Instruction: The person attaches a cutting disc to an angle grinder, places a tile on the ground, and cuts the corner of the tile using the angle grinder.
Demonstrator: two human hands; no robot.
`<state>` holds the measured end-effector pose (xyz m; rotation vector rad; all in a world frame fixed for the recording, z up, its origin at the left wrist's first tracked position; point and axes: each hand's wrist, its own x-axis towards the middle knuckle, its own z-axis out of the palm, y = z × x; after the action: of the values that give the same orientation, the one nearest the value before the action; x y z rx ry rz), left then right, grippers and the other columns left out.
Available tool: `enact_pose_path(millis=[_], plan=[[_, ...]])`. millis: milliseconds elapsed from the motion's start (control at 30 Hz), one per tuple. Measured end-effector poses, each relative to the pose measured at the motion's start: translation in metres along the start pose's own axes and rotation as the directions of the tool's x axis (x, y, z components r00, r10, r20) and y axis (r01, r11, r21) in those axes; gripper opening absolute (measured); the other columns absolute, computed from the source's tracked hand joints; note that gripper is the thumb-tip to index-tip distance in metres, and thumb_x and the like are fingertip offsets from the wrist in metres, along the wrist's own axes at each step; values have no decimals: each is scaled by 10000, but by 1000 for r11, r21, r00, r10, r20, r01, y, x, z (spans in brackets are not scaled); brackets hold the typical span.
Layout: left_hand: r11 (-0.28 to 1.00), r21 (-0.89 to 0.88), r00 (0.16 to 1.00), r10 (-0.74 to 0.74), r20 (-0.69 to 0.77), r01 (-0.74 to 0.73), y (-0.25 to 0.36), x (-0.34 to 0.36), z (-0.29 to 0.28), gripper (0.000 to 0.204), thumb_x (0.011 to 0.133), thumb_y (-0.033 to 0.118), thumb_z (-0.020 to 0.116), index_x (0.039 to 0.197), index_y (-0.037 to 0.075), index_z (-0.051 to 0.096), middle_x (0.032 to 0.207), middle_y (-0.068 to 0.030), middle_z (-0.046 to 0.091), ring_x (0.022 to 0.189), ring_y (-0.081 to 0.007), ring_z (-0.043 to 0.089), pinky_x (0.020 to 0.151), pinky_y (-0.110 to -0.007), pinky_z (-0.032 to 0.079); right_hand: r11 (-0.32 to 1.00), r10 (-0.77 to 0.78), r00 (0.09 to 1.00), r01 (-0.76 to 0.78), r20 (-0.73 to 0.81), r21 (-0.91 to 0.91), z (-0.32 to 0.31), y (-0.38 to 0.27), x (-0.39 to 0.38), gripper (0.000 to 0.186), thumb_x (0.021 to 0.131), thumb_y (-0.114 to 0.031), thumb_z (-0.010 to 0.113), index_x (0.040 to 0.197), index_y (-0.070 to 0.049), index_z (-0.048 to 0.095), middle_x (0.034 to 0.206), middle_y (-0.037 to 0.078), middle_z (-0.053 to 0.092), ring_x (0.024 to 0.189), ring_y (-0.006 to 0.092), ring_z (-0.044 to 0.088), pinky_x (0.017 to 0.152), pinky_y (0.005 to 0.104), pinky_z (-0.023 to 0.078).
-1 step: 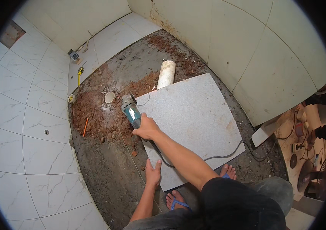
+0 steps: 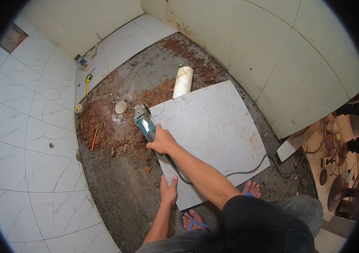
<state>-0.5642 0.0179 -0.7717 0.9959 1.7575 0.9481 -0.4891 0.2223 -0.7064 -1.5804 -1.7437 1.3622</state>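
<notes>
A large pale square tile (image 2: 213, 130) lies in front of me, tilted toward the wall on the right. My right hand (image 2: 161, 140) is wrapped round the body of a teal angle grinder (image 2: 146, 125). The grinder's disc sits at the tile's far left corner, where a thin curved line (image 2: 161, 113) crosses the surface. Whether the disc touches the tile, I cannot tell. Lower down, my left hand (image 2: 169, 192) grips the tile's near left edge, thumb on top and some fingers hidden. A black cord (image 2: 247, 172) trails from the grinder over the tile.
Beyond the tile lies a white pipe (image 2: 183, 81). An open pipe end (image 2: 121, 107) stands in reddish soil, near an orange pencil-like stick (image 2: 94, 139). A yellow tape measure (image 2: 88, 79) rests at the left. A string (image 2: 135, 149) runs over the ground. A fan (image 2: 358, 189) stands at right.
</notes>
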Motion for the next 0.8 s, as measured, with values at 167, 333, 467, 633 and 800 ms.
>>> enact_pose_path(millis=[167, 333, 467, 633, 800], plan=[[998, 58, 1000, -26, 3, 26, 18, 2, 6, 477, 979, 255, 676, 1294, -68, 520, 1241, -214, 655, 1137, -300, 623, 988, -405, 467, 999, -32, 999, 33, 19, -25, -13, 9, 6, 815, 698, -303, 831, 1276, 112, 433, 1115, 331, 665, 1044, 453, 680, 911, 474, 558], [1000, 13, 999, 21, 34, -22, 6, 5, 0, 421, 984, 249, 671, 1257, -46, 545, 1221, -200, 665, 1115, -296, 630, 984, -408, 471, 999, -38, 998, 39, 51, -26, -19, 8, 0, 793, 691, -305, 836, 1247, 111, 452, 1095, 330, 670, 1022, 451, 686, 888, 473, 564], [999, -36, 998, 40, 39, -38, -1, 7, 1, 424, 987, 250, 671, 1264, -46, 543, 1215, -196, 667, 1113, -291, 629, 984, -407, 471, 997, -50, 996, 54, 68, -55, -24, 11, -1, 776, 682, -300, 837, 1229, 109, 469, 1072, 327, 678, 1003, 448, 693, 876, 466, 568], [999, -20, 999, 37, 34, -36, -1, 8, 1, 418, 987, 246, 673, 1262, -42, 547, 1178, -185, 683, 1082, -268, 643, 971, -389, 478, 993, -73, 994, 80, 85, -82, -34, 18, 0, 781, 672, -298, 843, 1227, 108, 472, 1056, 320, 686, 994, 448, 696, 873, 464, 569], [999, -27, 999, 27, 29, -26, -2, 9, 2, 421, 986, 242, 672, 1264, -48, 545, 1177, -185, 685, 1071, -265, 649, 960, -388, 486, 991, -86, 991, 96, 99, -95, -43, 22, 0, 765, 664, -295, 844, 1212, 94, 480, 1048, 317, 689, 990, 449, 697, 869, 466, 570]])
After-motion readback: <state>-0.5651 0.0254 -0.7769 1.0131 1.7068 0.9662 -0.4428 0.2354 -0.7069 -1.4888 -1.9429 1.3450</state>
